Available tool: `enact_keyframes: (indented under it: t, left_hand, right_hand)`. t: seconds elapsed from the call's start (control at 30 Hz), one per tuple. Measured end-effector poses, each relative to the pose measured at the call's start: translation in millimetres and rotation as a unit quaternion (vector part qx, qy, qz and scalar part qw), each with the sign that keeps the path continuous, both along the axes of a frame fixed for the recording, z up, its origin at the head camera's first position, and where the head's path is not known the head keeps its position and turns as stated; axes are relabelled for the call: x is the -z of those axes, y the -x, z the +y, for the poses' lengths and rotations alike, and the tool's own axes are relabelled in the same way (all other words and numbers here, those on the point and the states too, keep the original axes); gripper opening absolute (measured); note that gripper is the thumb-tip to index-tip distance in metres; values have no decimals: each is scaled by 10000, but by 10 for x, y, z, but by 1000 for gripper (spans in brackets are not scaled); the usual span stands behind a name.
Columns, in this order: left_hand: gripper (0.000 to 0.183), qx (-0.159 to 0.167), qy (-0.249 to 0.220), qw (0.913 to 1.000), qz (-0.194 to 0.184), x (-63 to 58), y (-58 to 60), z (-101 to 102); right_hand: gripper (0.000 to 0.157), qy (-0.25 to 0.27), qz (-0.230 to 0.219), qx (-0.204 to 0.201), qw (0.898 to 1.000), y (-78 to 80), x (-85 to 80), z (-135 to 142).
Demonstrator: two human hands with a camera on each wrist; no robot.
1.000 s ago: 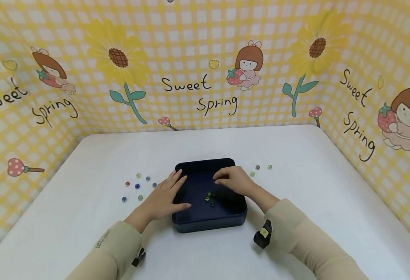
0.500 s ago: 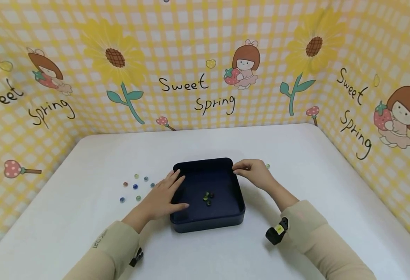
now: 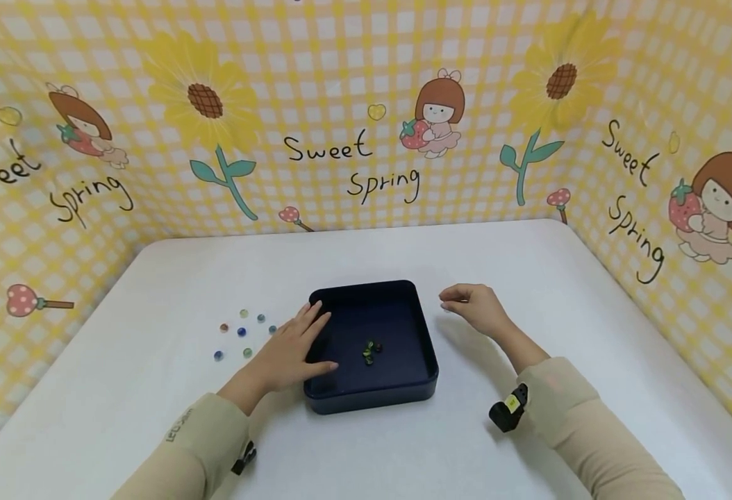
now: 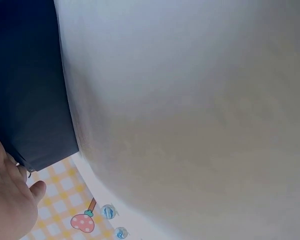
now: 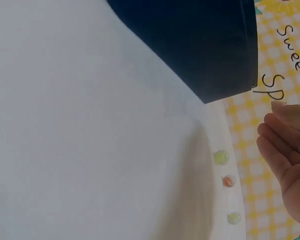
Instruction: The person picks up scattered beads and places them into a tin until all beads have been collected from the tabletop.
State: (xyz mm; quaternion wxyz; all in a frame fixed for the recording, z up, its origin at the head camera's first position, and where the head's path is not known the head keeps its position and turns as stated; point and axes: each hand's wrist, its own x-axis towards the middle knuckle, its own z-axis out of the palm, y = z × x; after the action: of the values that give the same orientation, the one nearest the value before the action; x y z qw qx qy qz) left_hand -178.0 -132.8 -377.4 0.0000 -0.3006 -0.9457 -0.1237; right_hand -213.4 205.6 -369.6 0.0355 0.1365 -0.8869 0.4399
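Just right of the square navy-blue tray (image 3: 372, 399), I see the right hand (image 3: 477, 310) hover, fingers loosely bent, nothing visible between them, nearest three round green-or-orange-swirled glass marbles (image 5: 228, 181); the left hand (image 3: 286, 357) lies spread across the tray's left side.
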Motion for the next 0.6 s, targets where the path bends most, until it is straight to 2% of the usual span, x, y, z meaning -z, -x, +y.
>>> enact_keyframes:
  t: [0.23, 0.47, 0.6]
  left_hand:
    - [86, 1, 22, 10000, -4, 2, 6, 14]
    - [85, 0, -1, 10000, 22, 8, 0, 1]
    - [85, -12, 0, 10000, 28, 2, -6, -7]
  right_hand:
    - [20, -248, -22, 158, 9996, 70, 98, 66]
    - [19, -430, -253, 301, 9983, 124, 187, 121]
    - [20, -552, -183, 279, 9979, 160, 219, 132]
